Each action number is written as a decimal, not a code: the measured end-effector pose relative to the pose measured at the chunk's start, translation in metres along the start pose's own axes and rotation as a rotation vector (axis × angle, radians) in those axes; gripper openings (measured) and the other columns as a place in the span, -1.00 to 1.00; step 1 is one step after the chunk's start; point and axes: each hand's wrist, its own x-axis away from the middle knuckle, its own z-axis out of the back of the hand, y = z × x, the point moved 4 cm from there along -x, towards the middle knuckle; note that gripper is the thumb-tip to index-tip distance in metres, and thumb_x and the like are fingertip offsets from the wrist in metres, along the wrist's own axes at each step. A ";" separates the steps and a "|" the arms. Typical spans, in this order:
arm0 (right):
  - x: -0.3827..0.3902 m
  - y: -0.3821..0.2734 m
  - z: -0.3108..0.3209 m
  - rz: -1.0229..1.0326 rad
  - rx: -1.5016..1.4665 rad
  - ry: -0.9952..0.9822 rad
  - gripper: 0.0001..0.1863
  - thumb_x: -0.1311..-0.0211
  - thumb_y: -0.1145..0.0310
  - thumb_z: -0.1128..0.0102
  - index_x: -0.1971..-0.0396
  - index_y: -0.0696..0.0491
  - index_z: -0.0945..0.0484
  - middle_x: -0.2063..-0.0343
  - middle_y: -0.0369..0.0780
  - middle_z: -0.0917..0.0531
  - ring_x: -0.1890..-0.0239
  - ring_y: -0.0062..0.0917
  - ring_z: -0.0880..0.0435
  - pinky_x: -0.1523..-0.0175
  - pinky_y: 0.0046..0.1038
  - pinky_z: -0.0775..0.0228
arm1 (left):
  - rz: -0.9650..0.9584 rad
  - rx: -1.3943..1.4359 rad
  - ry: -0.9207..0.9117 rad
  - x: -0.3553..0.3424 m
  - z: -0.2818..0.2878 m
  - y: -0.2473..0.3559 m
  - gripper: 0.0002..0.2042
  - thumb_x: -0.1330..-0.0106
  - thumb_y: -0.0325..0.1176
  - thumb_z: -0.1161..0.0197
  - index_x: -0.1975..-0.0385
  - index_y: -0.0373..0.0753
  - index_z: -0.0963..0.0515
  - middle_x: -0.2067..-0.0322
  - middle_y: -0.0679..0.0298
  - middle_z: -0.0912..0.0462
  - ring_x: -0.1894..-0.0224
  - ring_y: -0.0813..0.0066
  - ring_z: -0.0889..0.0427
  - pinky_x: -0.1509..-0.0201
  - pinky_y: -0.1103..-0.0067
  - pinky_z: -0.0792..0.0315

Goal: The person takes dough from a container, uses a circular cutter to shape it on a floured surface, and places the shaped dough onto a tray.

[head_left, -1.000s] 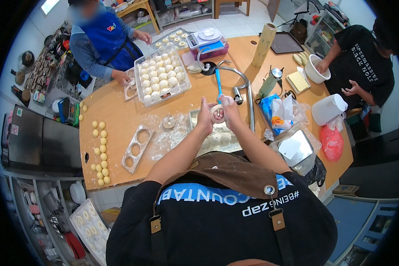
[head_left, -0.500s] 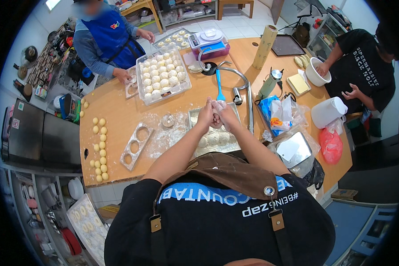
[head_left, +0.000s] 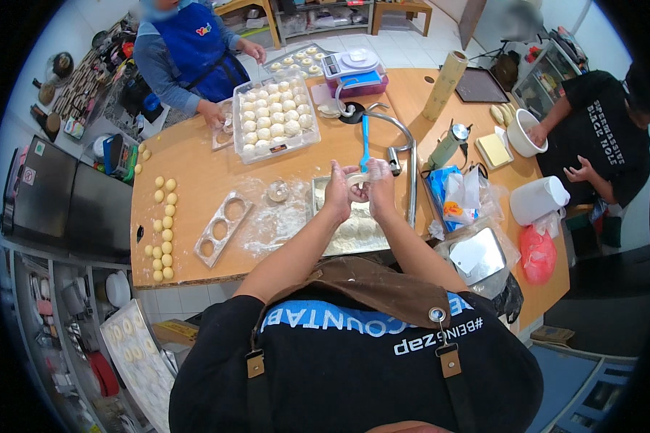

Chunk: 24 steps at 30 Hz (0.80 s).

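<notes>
Flour-dusted, my left hand (head_left: 339,190) and my right hand (head_left: 381,189) face each other over a metal tray (head_left: 316,193). Between them they hold a pale dough ring (head_left: 354,178), its hole showing, with the fingers curled about its sides. In the tray below lie flour and floured dough pieces (head_left: 352,229), partly covered by my forearms. A blue-handled spatula (head_left: 365,143) rests just beyond my fingertips. Left of the tray, a round cutter (head_left: 277,190) sits on floured wood beside a metal plate with round holes (head_left: 223,229).
Small yellow dough balls (head_left: 168,222) line the table's left side. A clear box of dough balls (head_left: 313,137) stands beyond, near a person in a blue apron (head_left: 198,43). A curved metal mixer hook (head_left: 412,180) lies right of the tray. Another person's hand is in a white bowl (head_left: 525,137).
My hands were pressed together; now they are apart at the top, and the dough ring shows between them. The whole view has shifted slightly.
</notes>
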 end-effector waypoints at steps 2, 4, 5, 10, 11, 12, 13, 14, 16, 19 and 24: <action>0.000 0.001 0.003 0.060 -0.108 0.121 -0.74 -0.32 0.12 0.00 0.21 0.01 -0.40 0.34 -0.31 -0.52 0.42 -0.71 -0.51 0.38 -0.65 -0.35 | -0.044 -0.051 0.033 0.000 0.002 0.005 -0.39 -0.38 0.18 0.36 0.23 -0.30 -0.44 0.55 0.30 -0.49 0.61 0.65 -0.43 0.55 0.67 -0.33; 0.012 -0.016 -0.012 -0.044 -0.019 -0.047 -0.73 -0.32 0.13 0.01 0.20 0.02 -0.40 0.32 -0.30 -0.52 0.34 -0.67 -0.50 0.26 -0.60 -0.35 | -0.052 -0.285 -0.002 0.008 0.000 0.022 -0.37 -0.37 0.20 0.38 0.27 -0.29 -0.45 0.58 0.33 -0.48 0.60 0.67 -0.41 0.54 0.72 -0.31; 0.012 -0.023 -0.025 -0.134 0.070 -0.206 -0.73 -0.33 0.14 0.01 0.18 0.03 -0.40 0.31 -0.30 -0.51 0.25 -0.62 -0.49 0.14 -0.55 -0.34 | -0.081 -0.282 0.009 0.005 0.008 0.031 -0.37 -0.37 0.20 0.38 0.27 -0.29 -0.45 0.58 0.33 -0.48 0.60 0.67 -0.41 0.54 0.72 -0.31; 0.009 -0.018 -0.057 -0.194 -0.001 -0.140 -0.70 -0.32 0.10 -0.01 0.24 0.05 -0.41 0.34 -0.27 -0.46 0.24 -0.65 -0.49 0.14 -0.61 -0.33 | -0.125 -0.314 0.047 0.027 0.027 0.051 -0.39 -0.38 0.18 0.39 0.29 -0.28 -0.44 0.64 0.28 -0.48 0.58 0.58 -0.48 0.51 0.65 -0.37; 0.011 -0.013 -0.068 -0.199 0.003 -0.166 -0.70 -0.32 0.10 -0.01 0.24 0.05 -0.41 0.34 -0.27 -0.46 0.24 -0.65 -0.49 0.14 -0.61 -0.33 | -0.179 0.018 0.115 0.035 0.034 0.059 -0.39 -0.38 0.19 0.40 0.26 -0.26 -0.43 0.66 0.30 -0.44 0.60 0.57 -0.46 0.50 0.63 -0.37; 0.011 -0.006 -0.075 -0.102 -0.070 -0.152 -0.70 -0.33 0.10 0.03 0.22 0.06 -0.40 0.38 -0.26 -0.49 0.36 -0.65 -0.49 0.33 -0.60 -0.34 | -0.224 0.055 0.136 0.040 0.042 0.066 -0.39 -0.38 0.20 0.38 0.25 -0.28 -0.41 0.59 0.26 -0.46 0.55 0.56 -0.48 0.45 0.62 -0.39; 0.011 0.001 -0.084 -0.007 -0.146 -0.139 -0.69 -0.35 0.11 0.07 0.21 0.07 -0.38 0.41 -0.26 -0.51 0.49 -0.66 -0.49 0.51 -0.60 -0.34 | -0.241 0.063 0.154 0.046 0.052 0.074 -0.39 -0.38 0.20 0.38 0.25 -0.28 -0.41 0.59 0.26 -0.46 0.55 0.56 -0.48 0.45 0.62 -0.39; 0.005 0.015 -0.094 0.054 -0.025 -0.260 -0.69 -0.34 0.10 0.04 0.21 0.06 -0.39 0.41 -0.28 -0.51 0.53 -0.68 -0.45 0.57 -0.61 -0.31 | -0.209 -0.186 0.132 0.050 0.059 0.081 -0.38 -0.37 0.21 0.38 0.25 -0.30 -0.41 0.54 0.25 -0.47 0.50 0.56 -0.49 0.43 0.62 -0.40; 0.036 0.001 -0.140 -0.087 0.041 -0.420 -0.69 -0.33 0.10 0.04 0.22 0.06 -0.40 0.40 -0.28 -0.51 0.49 -0.70 -0.44 0.51 -0.62 -0.31 | -0.220 -0.548 0.215 0.070 0.103 0.097 -0.36 -0.36 0.22 0.34 0.26 -0.33 -0.40 0.43 0.23 -0.50 0.40 0.55 -0.53 0.38 0.60 -0.43; 0.074 0.004 -0.189 -0.247 0.078 -0.553 -0.66 -0.31 0.08 0.01 0.24 0.09 -0.41 0.33 -0.26 -0.55 0.45 -0.70 -0.45 0.38 -0.60 -0.35 | -0.209 -0.084 0.143 0.109 0.139 0.108 -0.38 -0.36 0.22 0.35 0.23 -0.31 -0.39 0.43 0.24 -0.51 0.41 0.53 -0.54 0.38 0.58 -0.46; 0.121 0.047 -0.256 0.290 0.299 -0.592 -0.68 -0.32 0.08 0.02 0.23 0.06 -0.40 0.41 -0.24 -0.50 0.53 -0.59 -0.49 0.49 -0.58 -0.33 | -0.147 -0.130 0.299 0.198 0.196 0.141 -0.40 -0.36 0.21 0.33 0.09 -0.27 -0.36 0.35 0.15 -0.54 0.40 0.44 -0.56 0.32 0.56 -0.49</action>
